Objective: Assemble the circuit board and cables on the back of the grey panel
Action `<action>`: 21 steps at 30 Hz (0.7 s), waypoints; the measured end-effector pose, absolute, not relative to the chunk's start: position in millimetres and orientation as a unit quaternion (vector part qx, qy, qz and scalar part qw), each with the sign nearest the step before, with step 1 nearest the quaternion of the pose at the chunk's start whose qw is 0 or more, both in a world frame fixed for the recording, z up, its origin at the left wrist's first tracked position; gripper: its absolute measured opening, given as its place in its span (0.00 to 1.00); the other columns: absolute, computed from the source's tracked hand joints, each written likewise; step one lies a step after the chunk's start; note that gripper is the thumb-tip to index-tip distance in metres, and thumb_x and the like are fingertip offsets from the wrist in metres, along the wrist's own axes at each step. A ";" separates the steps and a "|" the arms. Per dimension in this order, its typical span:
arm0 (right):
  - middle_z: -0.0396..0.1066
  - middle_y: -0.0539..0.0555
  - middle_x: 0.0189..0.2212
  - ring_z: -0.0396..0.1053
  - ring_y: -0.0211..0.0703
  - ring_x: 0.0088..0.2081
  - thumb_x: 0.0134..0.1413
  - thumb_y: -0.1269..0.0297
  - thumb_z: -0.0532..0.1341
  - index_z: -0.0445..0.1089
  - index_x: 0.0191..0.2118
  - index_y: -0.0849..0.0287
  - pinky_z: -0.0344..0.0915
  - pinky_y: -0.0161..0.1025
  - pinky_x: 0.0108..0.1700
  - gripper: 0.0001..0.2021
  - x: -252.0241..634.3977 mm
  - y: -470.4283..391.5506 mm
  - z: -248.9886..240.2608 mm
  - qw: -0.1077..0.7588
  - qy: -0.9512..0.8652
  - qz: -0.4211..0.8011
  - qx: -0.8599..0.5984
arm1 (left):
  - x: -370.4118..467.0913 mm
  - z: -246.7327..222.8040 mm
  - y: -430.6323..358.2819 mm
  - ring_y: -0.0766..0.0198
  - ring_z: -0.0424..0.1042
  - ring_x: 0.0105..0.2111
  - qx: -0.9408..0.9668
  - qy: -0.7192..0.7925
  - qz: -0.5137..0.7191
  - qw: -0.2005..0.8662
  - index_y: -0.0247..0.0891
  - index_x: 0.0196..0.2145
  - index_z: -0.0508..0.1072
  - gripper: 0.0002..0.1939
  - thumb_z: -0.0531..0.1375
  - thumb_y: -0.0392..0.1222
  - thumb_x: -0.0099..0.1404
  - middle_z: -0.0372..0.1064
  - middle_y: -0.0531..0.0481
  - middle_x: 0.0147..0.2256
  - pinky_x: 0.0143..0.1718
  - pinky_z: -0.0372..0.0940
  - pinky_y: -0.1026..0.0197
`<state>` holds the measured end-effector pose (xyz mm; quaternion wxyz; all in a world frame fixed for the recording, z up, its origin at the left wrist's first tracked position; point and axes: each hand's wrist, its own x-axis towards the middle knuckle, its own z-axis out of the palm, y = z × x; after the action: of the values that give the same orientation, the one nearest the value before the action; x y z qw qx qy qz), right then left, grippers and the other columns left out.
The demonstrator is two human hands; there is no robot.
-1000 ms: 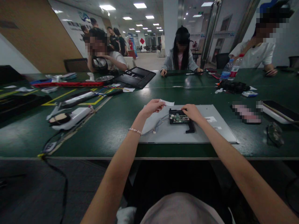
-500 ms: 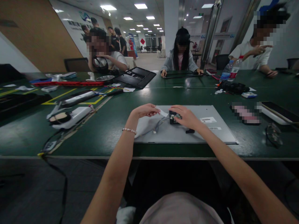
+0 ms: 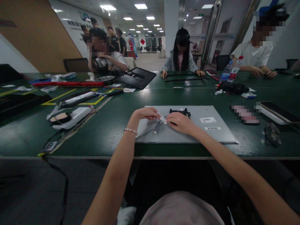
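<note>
A white strip (image 3: 162, 118), which looks like tape or paper, is pinched by the fingers of my left hand (image 3: 148, 113) at its upper end. My right hand (image 3: 179, 122) has its fingertips closed at the strip's other side. Both hands are just above a flat grey metal panel (image 3: 201, 136), which resembles the back of a display. A grey cable (image 3: 156, 127) runs over the panel beneath the strip. Behind my right hand sits a black bracket-like part (image 3: 186, 112), half hidden. Something small and black (image 3: 173, 124) shows under my right fingers.
White labels (image 3: 208, 120) are on the panel's right part. Further right are a pink phone-like object (image 3: 245, 114) and a black-topped device (image 3: 281, 112). White devices (image 3: 72, 118) with cables lie to the left. Across the table, a person holds a black frame (image 3: 185, 79).
My right hand has moved left and down from the black part to the white strip. My left hand has shifted slightly right and down, still holding the strip.
</note>
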<state>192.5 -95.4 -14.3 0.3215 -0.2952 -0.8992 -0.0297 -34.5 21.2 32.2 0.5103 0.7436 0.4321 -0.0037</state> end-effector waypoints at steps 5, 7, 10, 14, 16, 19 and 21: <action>0.76 0.59 0.48 0.71 0.50 0.52 0.56 0.80 0.59 0.75 0.49 0.60 0.65 0.50 0.56 0.17 190.4 -94.7 -16.6 0.300 -0.904 -0.032 -0.301 | -33.6 27.0 25.2 0.71 0.52 0.19 0.749 0.436 -0.026 0.499 0.36 0.20 0.68 0.18 0.70 0.50 0.47 0.57 0.53 0.18 0.21 0.44 0.63; 0.77 0.59 0.46 0.71 0.50 0.51 0.57 0.79 0.60 0.76 0.46 0.60 0.65 0.50 0.56 0.14 189.5 -94.3 -17.7 0.289 -0.906 -0.037 -0.307 | -33.1 26.0 26.1 0.71 0.52 0.19 0.752 0.438 -0.028 0.492 0.36 0.20 0.68 0.17 0.70 0.50 0.47 0.57 0.53 0.18 0.21 0.44 0.63; 0.78 0.58 0.43 0.72 0.49 0.49 0.59 0.77 0.62 0.78 0.40 0.59 0.65 0.49 0.55 0.09 186.8 -95.1 -17.6 0.273 -0.907 -0.044 -0.316 | -32.2 26.0 26.0 0.71 0.52 0.19 0.754 0.437 -0.037 0.489 0.36 0.20 0.68 0.18 0.69 0.50 0.47 0.57 0.53 0.18 0.21 0.43 0.63; 0.78 0.59 0.41 0.73 0.49 0.48 0.59 0.77 0.62 0.78 0.38 0.61 0.65 0.48 0.54 0.08 182.3 -98.3 -14.1 0.266 -0.905 -0.049 -0.327 | -32.5 26.8 26.1 0.70 0.53 0.18 0.758 0.438 -0.047 0.481 0.36 0.18 0.68 0.19 0.70 0.51 0.46 0.57 0.53 0.17 0.21 0.45 0.63; 0.78 0.59 0.40 0.73 0.49 0.48 0.59 0.78 0.62 0.77 0.38 0.62 0.65 0.47 0.54 0.08 180.7 -99.9 -12.2 0.267 -0.904 -0.045 -0.332 | -33.6 27.1 26.6 0.70 0.53 0.18 0.758 0.438 -0.046 0.481 0.36 0.18 0.67 0.19 0.71 0.50 0.45 0.58 0.53 0.17 0.21 0.45 0.63; 0.78 0.58 0.40 0.73 0.48 0.48 0.60 0.79 0.60 0.77 0.38 0.62 0.65 0.46 0.54 0.09 180.0 -101.2 -10.9 0.264 -0.905 -0.033 -0.332 | -35.3 27.4 27.3 0.70 0.53 0.18 0.763 0.427 -0.044 0.483 0.37 0.18 0.67 0.19 0.71 0.50 0.45 0.57 0.53 0.17 0.20 0.45 0.62; 0.78 0.58 0.40 0.73 0.48 0.48 0.60 0.79 0.60 0.76 0.38 0.61 0.65 0.46 0.53 0.09 180.2 -101.5 -11.1 0.264 -0.906 -0.013 -0.330 | -35.7 27.2 27.6 0.70 0.52 0.17 0.772 0.420 -0.043 0.475 0.38 0.18 0.66 0.19 0.71 0.51 0.44 0.56 0.54 0.16 0.20 0.44 0.62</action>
<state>180.2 -101.5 -11.1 0.2636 -0.3305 -0.9062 -0.0129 -35.7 27.6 27.2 0.4752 0.7720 0.4199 -0.0430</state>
